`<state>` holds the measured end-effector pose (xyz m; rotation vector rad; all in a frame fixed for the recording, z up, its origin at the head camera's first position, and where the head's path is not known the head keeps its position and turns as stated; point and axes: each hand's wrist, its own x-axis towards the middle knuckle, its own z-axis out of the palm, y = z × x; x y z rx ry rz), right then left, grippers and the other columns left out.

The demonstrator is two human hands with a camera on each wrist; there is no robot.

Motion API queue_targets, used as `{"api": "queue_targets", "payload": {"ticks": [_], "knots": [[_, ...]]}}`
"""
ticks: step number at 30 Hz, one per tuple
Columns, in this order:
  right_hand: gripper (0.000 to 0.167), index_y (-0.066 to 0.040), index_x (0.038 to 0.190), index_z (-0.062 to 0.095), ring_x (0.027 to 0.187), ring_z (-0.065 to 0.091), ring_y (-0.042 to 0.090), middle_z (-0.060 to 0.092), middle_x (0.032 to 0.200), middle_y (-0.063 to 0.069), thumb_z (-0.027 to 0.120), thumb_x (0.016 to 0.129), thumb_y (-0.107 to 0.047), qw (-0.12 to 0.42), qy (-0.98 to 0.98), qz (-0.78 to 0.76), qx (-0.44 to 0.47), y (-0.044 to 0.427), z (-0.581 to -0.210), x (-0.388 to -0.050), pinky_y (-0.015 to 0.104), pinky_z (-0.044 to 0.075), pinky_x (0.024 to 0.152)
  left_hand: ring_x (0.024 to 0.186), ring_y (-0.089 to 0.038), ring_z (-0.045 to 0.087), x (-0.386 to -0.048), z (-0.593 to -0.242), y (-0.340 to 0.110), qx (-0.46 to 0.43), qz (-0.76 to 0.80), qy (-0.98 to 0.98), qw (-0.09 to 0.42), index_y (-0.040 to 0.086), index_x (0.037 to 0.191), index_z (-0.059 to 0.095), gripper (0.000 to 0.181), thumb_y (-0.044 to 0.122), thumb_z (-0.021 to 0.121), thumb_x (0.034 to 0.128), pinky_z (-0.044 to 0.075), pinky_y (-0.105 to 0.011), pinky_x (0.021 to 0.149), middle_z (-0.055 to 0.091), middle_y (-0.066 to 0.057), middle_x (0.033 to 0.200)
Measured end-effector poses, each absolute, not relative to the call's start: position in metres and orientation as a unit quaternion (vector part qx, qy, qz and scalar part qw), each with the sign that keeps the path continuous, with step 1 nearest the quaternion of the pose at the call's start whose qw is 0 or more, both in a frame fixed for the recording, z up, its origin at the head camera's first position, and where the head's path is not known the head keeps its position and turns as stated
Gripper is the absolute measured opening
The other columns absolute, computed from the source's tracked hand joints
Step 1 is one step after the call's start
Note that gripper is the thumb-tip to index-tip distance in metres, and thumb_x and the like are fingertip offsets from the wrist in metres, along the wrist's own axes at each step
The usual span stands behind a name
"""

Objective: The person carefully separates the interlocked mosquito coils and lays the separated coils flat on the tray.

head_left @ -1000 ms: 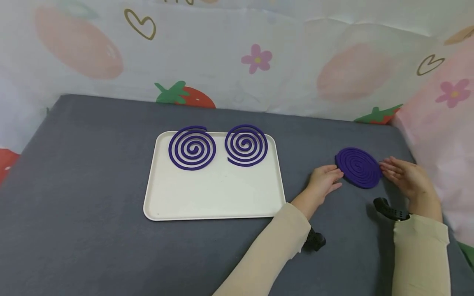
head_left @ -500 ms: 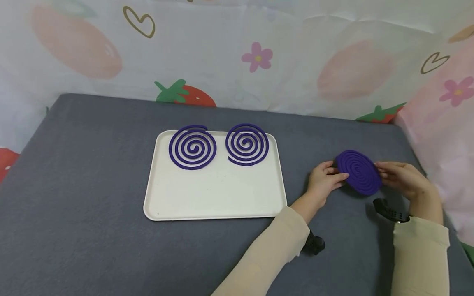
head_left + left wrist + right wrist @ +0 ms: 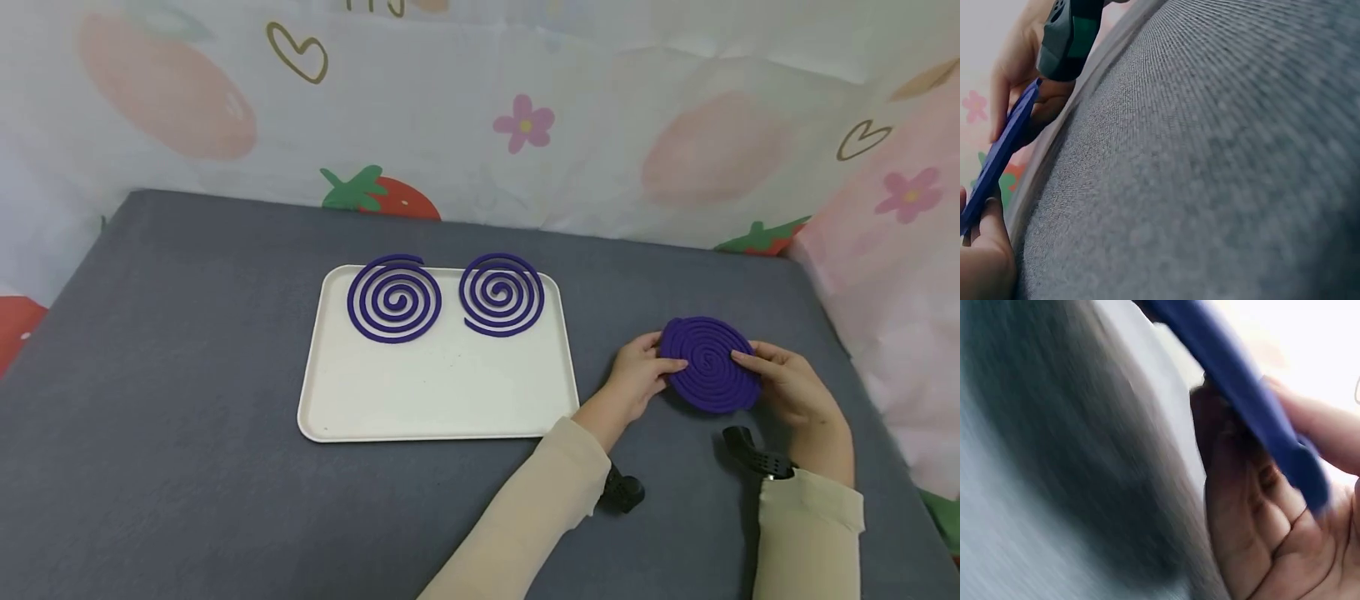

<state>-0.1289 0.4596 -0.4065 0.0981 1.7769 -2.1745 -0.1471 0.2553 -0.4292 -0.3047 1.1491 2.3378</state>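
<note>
Both hands hold a tightly wound purple coil disc (image 3: 708,371) above the grey cloth at the right. The left hand (image 3: 636,375) pinches its left edge, thumb on top and fingers beneath. At the right edge the right hand (image 3: 798,392) grips it, thumb on the upper face. In the left wrist view the disc (image 3: 1000,150) shows edge-on between the two hands. The right wrist view has the disc (image 3: 1241,387) between the right thumb and fingers (image 3: 1254,525). Two looser purple spirals, one left (image 3: 394,300) and one right (image 3: 501,293), lie across the tray's far edge.
A white rectangular tray (image 3: 442,400) lies on the grey cloth-covered table (image 3: 187,375), left of the hands. A printed curtain (image 3: 585,150) hangs behind the table and along its right side. Black wrist devices sit under both wrists.
The disc has been lifted from the cloth and brought slightly left and nearer. Both hands have gone from touching its edges to pinching it, with thumbs on top.
</note>
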Motion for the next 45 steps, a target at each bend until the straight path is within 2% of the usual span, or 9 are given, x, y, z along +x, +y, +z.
{"api": "queue_targets", "payload": {"ticks": [6,16,24,34,40,45], "knots": [[0.035,-0.007,0.098,0.069,0.074,0.066,0.012,0.069,0.087,0.004,0.036,0.099,0.005,0.17,0.622,-0.764,-0.008,0.434,-0.407,-0.128,0.023,0.055,0.061,0.107,-0.029,0.06,-0.144,-0.433,0.243,-0.078,0.846,0.443,0.285,0.0,0.13,0.052,0.049,-0.011,0.062,0.083,0.051,-0.039,0.089,0.062,-0.014,0.117],[0.029,-0.01,0.102,0.068,0.083,0.065,0.012,0.069,0.094,0.002,0.046,0.095,0.007,0.133,0.647,-0.751,-0.023,0.392,-0.399,-0.129,0.023,0.055,0.07,0.113,-0.027,0.057,-0.15,-0.433,0.208,-0.055,0.845,0.448,0.288,-0.003,0.133,0.048,0.048,-0.007,0.061,0.0869,0.048,-0.037,0.094,0.059,-0.015,0.124],[0.028,-0.011,0.095,0.071,0.079,0.066,0.014,0.069,0.09,0.002,0.054,0.09,0.01,0.096,0.649,-0.755,-0.002,0.361,-0.394,-0.131,0.025,0.056,0.067,0.117,-0.029,0.054,-0.153,-0.425,0.182,-0.03,0.854,0.426,0.296,-0.004,0.134,0.046,0.046,-0.009,0.056,0.0892,0.046,-0.039,0.097,0.055,-0.018,0.129],[0.026,-0.013,0.084,0.073,0.077,0.066,0.012,0.07,0.085,0.001,0.06,0.087,0.009,0.024,0.661,-0.749,0.021,0.329,-0.388,-0.129,0.022,0.056,0.067,0.105,-0.026,0.06,-0.157,-0.418,0.15,0.015,0.819,0.484,0.308,-0.007,0.13,0.048,0.043,-0.006,0.058,0.0883,0.051,-0.04,0.09,0.056,-0.023,0.124],[0.025,-0.013,0.082,0.073,0.078,0.066,0.013,0.069,0.084,0.001,0.061,0.087,0.009,0.049,0.646,-0.76,0.04,0.304,-0.387,-0.128,0.023,0.056,0.069,0.097,-0.023,0.063,-0.155,-0.415,0.122,0.046,0.802,0.526,0.278,-0.013,0.123,0.051,0.037,-0.007,0.059,0.0878,0.053,-0.035,0.086,0.058,-0.028,0.118],[0.028,-0.017,0.087,0.071,0.083,0.065,0.012,0.069,0.089,-0.001,0.06,0.087,0.008,0.084,0.651,-0.753,0.04,0.287,-0.388,-0.126,0.023,0.055,0.073,0.096,-0.022,0.063,-0.152,-0.412,0.101,0.06,0.797,0.542,0.259,-0.014,0.123,0.051,0.037,-0.008,0.058,0.0879,0.052,-0.035,0.087,0.057,-0.029,0.119]]}}
